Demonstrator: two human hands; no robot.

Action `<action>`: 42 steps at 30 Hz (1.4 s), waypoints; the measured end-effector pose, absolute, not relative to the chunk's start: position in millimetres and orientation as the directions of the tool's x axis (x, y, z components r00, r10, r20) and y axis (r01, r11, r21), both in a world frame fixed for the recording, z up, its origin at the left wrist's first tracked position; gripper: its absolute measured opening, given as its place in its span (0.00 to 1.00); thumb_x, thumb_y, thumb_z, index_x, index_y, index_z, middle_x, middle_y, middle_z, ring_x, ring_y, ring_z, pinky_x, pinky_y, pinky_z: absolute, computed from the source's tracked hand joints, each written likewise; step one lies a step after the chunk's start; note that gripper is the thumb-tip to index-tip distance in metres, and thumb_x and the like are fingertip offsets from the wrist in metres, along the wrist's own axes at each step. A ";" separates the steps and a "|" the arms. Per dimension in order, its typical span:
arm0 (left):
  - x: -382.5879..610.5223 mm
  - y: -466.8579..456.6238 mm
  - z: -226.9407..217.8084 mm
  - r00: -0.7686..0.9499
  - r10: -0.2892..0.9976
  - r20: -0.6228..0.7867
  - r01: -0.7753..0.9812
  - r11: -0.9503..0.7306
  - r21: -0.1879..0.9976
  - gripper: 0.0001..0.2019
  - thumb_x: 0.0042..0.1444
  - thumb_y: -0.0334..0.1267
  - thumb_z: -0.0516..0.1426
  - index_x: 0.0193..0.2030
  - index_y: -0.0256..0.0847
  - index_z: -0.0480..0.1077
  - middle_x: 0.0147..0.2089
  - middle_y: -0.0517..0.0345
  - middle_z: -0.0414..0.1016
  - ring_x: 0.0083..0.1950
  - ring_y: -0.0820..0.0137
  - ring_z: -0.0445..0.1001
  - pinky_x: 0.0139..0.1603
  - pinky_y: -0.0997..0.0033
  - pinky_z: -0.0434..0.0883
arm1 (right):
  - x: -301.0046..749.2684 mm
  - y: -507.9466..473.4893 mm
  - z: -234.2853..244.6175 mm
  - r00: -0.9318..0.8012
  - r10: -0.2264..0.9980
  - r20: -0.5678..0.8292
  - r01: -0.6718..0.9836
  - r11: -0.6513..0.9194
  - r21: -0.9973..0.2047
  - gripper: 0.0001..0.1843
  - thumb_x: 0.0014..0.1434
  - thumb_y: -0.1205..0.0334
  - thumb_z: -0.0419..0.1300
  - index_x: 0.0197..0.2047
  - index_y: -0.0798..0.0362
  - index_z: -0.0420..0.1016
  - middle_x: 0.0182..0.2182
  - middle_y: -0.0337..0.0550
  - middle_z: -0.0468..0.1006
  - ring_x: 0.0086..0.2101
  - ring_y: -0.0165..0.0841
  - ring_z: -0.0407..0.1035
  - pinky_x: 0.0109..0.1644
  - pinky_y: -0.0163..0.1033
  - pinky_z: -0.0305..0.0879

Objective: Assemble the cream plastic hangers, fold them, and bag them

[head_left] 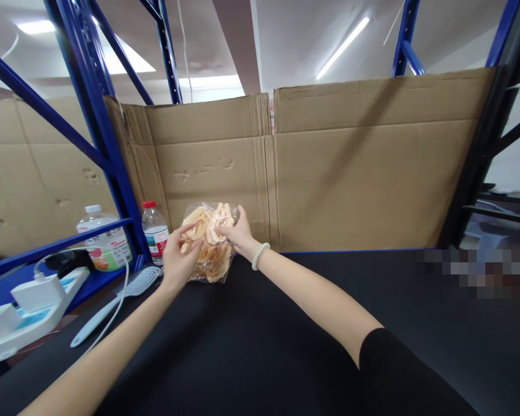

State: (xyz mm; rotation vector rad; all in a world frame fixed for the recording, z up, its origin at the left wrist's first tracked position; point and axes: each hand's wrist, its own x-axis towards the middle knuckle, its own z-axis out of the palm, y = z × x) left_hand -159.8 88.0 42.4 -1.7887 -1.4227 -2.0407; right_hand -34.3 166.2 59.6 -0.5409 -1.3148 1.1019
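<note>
A clear plastic bag (212, 260) filled with pale, orange-tinged pieces that look like bread or crackers is at the back left of the black tabletop (260, 335). My right hand (240, 232) grips the bag's upper right side, thumb in front; a beaded bracelet (260, 256) circles that wrist. Against the bag's left front is my left hand (181, 257), its fingers curved and thumb apart, with part of the bag showing between them. Whether the left fingertips press on the plastic is hard to see.
Left of the bag stand a red-capped bottle (155, 234) and a white-capped jug (104, 242). A light blue hairbrush (130, 289) and a power strip (39, 318) with a white cable lie nearer. Cardboard panels (364, 185) and blue rack posts (99, 115) border the table.
</note>
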 end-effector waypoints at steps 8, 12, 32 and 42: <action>-105.0 61.6 15.9 -0.202 0.579 0.790 0.432 -0.671 0.603 0.18 0.49 0.38 0.60 0.47 0.41 0.67 0.51 0.52 0.68 0.56 0.62 0.67 0.52 0.63 0.71 | 45.3 107.4 38.0 -0.138 0.788 0.600 -0.294 0.546 -0.784 0.54 0.40 0.68 0.67 0.67 0.48 0.44 0.59 0.51 0.62 0.55 0.40 0.63 0.59 0.47 0.60; -67.4 44.3 -0.7 -0.200 0.719 0.666 0.261 -0.616 0.743 0.18 0.48 0.38 0.60 0.47 0.42 0.66 0.52 0.53 0.67 0.53 0.64 0.68 0.48 0.67 0.71 | 87.0 81.1 19.6 -0.127 0.849 0.512 -0.309 0.457 -0.834 0.54 0.40 0.68 0.67 0.66 0.47 0.44 0.53 0.51 0.67 0.49 0.39 0.68 0.56 0.48 0.64; -50.0 34.1 10.1 0.064 0.993 -0.103 0.466 0.062 0.883 0.24 0.41 0.52 0.57 0.42 0.39 0.61 0.23 0.64 0.68 0.27 0.68 0.70 0.24 0.74 0.64 | 183.0 49.7 -30.1 -0.182 0.978 0.101 0.178 0.133 -0.975 0.51 0.48 0.63 0.66 0.67 0.57 0.40 0.38 0.45 0.75 0.38 0.35 0.71 0.48 0.44 0.66; -45.6 56.9 26.1 0.094 0.940 -0.329 0.434 0.258 0.863 0.19 0.38 0.45 0.65 0.35 0.33 0.73 0.28 0.53 0.76 0.25 0.72 0.72 0.26 0.76 0.71 | 200.6 57.1 3.9 -0.246 0.922 -0.299 -0.033 -0.317 -0.948 0.19 0.52 0.68 0.63 0.48 0.61 0.67 0.29 0.47 0.77 0.27 0.31 0.72 0.35 0.39 0.71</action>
